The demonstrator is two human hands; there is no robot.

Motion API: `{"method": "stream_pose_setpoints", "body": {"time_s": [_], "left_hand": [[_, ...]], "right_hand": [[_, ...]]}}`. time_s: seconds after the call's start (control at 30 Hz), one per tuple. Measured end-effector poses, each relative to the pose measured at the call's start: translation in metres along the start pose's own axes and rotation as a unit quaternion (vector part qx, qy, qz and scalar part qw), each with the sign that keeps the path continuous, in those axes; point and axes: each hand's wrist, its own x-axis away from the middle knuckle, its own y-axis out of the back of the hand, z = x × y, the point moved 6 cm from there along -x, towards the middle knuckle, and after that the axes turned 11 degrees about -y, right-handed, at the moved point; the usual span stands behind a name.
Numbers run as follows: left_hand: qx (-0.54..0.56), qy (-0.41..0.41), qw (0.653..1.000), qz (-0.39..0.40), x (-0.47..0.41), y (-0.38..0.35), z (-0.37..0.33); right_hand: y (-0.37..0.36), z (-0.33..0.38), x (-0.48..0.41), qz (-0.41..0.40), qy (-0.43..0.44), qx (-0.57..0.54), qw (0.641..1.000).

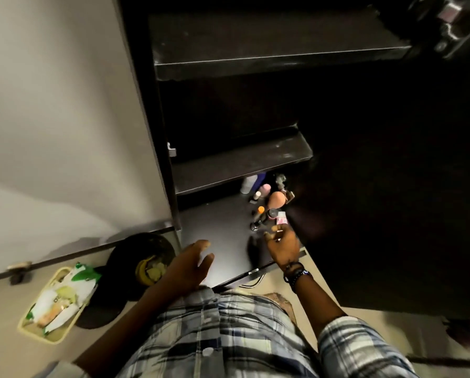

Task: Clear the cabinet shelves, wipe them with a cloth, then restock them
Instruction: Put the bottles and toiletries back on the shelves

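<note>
Low in my view at 7 o'clock, the left hand [190,264] has a slack grip, fingers spread and holding nothing. The right hand [283,245] hovers palm-up over the dark wooden cabinet's bottom shelf [217,233]. Its grip is half-curled, and in this gloom I cannot tell whether it pinches anything. Small cosmetic bottles [271,214] and a peach egg-shaped sponge [277,199] stand on that shelf at its 12 o'clock.
</note>
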Motion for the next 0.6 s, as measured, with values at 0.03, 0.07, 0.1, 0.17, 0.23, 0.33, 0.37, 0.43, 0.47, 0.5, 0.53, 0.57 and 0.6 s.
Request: {"method": "stream_pose_setpoints", "body": {"time_s": [0.03, 0.07, 0.1, 0.17, 0.23, 0.33, 0.37, 0.43, 0.47, 0.5, 0.53, 0.57, 0.6], "left_hand": [[0.001, -0.001, 1.0, -0.006, -0.003, -0.004, -0.004], [0.006, -0.006, 1.0, -0.008, -0.006, -0.007, -0.009], [0.01, -0.008, 1.0, -0.008, -0.007, -0.009, -0.019], [0.019, 0.001, 1.0, -0.005, -0.01, -0.01, -0.036], [0.024, -0.008, 1.0, -0.001, -0.016, -0.013, -0.048], [0.004, -0.017, 1.0, 0.006, -0.027, -0.021, -0.048], [-0.009, -0.01, 1.0, 0.008, -0.03, -0.024, -0.047], [-0.034, 0.0, 0.999, 0.001, -0.036, -0.029, -0.047], [-0.045, 0.009, 0.999, 0.004, -0.04, -0.031, -0.05], [-0.055, 0.02, 0.998, 0.012, -0.043, -0.035, -0.053], [-0.059, 0.029, 0.998, 0.023, -0.047, -0.039, -0.055], [-0.062, 0.035, 0.997, 0.035, -0.052, -0.043, -0.058], [-0.065, 0.034, 0.996, 0.04, -0.057, -0.047, -0.061]], "right_hand": [[0.007, 0.0, -0.005, 0.0, -0.001, 0.003, 1.0], [0.012, 0.0, -0.01, -0.002, 0.0, 0.014, 1.0], [0.015, 0.0, -0.015, -0.003, 0.007, 0.028, 1.0], [0.018, 0.003, -0.024, 0.006, 0.039, 0.066, 0.997], [0.016, 0.007, -0.032, 0.022, 0.087, 0.104, 0.99], [0.011, 0.014, -0.044, 0.053, 0.145, 0.149, 0.977], [0.008, 0.017, -0.047, 0.064, 0.162, 0.164, 0.971], [0.004, 0.021, -0.055, 0.082, 0.187, 0.19, 0.961], [0.001, 0.021, -0.059, 0.091, 0.195, 0.194, 0.957], [-0.001, 0.021, -0.062, 0.099, 0.203, 0.196, 0.954], [-0.003, 0.021, -0.065, 0.102, 0.218, 0.205, 0.949], [-0.004, 0.02, -0.068, 0.104, 0.233, 0.22, 0.941], [-0.005, 0.019, -0.072, 0.107, 0.242, 0.235, 0.935]]}}
